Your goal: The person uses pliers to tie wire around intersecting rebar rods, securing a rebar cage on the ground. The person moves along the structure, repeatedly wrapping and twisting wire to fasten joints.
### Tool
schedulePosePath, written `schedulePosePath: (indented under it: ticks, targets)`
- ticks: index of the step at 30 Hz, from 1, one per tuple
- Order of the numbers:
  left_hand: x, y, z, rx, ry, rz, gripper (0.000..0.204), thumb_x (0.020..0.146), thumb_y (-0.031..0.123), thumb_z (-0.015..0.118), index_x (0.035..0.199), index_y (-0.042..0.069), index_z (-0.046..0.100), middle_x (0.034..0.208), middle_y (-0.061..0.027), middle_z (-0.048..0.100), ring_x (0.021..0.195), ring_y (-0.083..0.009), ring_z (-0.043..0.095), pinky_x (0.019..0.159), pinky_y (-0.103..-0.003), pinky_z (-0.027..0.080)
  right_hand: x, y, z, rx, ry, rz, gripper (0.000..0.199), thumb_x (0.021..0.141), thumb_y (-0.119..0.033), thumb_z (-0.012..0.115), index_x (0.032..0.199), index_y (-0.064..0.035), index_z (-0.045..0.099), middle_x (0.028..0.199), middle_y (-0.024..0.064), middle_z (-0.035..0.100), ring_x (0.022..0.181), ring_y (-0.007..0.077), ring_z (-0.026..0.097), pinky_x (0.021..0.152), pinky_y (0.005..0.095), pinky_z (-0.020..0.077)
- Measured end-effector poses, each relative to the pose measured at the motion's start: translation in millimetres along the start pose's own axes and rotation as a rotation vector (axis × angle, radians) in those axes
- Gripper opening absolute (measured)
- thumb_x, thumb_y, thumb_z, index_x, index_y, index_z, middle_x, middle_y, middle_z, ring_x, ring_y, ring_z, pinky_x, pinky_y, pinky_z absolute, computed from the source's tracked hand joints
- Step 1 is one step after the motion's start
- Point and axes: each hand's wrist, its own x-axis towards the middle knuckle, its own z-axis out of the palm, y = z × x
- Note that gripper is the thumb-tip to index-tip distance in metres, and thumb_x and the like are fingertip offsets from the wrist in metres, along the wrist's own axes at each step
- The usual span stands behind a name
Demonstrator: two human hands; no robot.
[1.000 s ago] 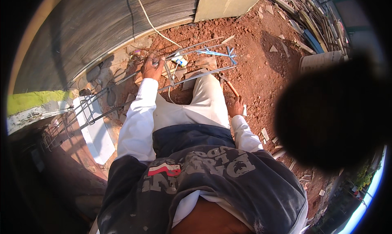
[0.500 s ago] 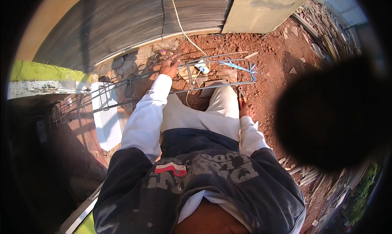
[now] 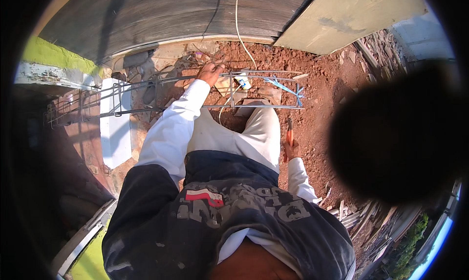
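A long rebar cage (image 3: 190,106) of steel bars and square stirrups lies across in front of my legs, stretching off to the left. My left hand (image 3: 210,74) is closed round its far bars, near a stirrup. To the right of my knee, my right hand (image 3: 293,150) grips red-handled pliers (image 3: 290,132), their jaws pointing away from me. Blue strips (image 3: 288,86) hang in a knot at the cage's right end. Beneath the bars sits a small white and blue container (image 3: 243,81).
Red soil (image 3: 312,124) with broken tile pieces surrounds the cage. A white board (image 3: 116,128) lies under its left part. A dark panel wall (image 3: 181,16) with a hanging pale cable (image 3: 238,21) stands ahead. Scrap wood (image 3: 376,226) is piled at right.
My right hand has drawn slightly back toward me with the pliers, away from my knee. The cage now lies more level across the view, with my left hand still on it.
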Motion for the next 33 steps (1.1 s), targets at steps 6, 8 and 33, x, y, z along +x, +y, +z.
schedulePosePath:
  ticks: [6, 8, 33]
  targets:
    - [-13.3, -8.9, 4.7, -0.271, 0.012, 0.119, 0.05, 0.095, 0.04, 0.054, 0.13, 0.005, 0.057, 0.12, -0.0187, 0.063, 0.109, -0.0281, 0.061, 0.092, -0.036, 0.046, -104.2, -155.3, -87.0, -0.516, 0.208, -0.792, 0.021, 0.084, -0.01, 0.064, 0.104, -0.0039, 0.06, 0.101, 0.0183, 0.057, 0.089, 0.0388, 0.058, 0.072, 0.0438, 0.048]
    - [-8.1, -15.5, 6.2, -0.257, 0.027, 0.088, 0.046, 0.094, 0.039, 0.055, 0.129, 0.009, 0.059, 0.12, -0.0155, 0.064, 0.11, -0.0253, 0.06, 0.094, -0.034, 0.045, -92.4, -201.5, -96.0, -0.764, 0.193, -1.016, 0.025, 0.086, -0.008, 0.057, 0.11, -0.009, 0.06, 0.108, 0.0148, 0.056, 0.098, 0.0358, 0.057, 0.081, 0.0447, 0.0467]
    - [5.7, -56.2, 32.6, -0.11, 0.211, 0.224, 0.042, 0.091, 0.041, 0.055, 0.12, 0.011, 0.062, 0.114, -0.0205, 0.06, 0.107, -0.0365, 0.056, 0.094, -0.043, 0.042, -19.0, -422.3, 19.7, -1.725, 0.22, -1.447, 0.05, 0.089, -0.015, 0.051, 0.137, -0.0064, 0.043, 0.149, 0.0131, 0.029, 0.141, 0.0326, 0.023, 0.114, 0.0618, 0.0172]
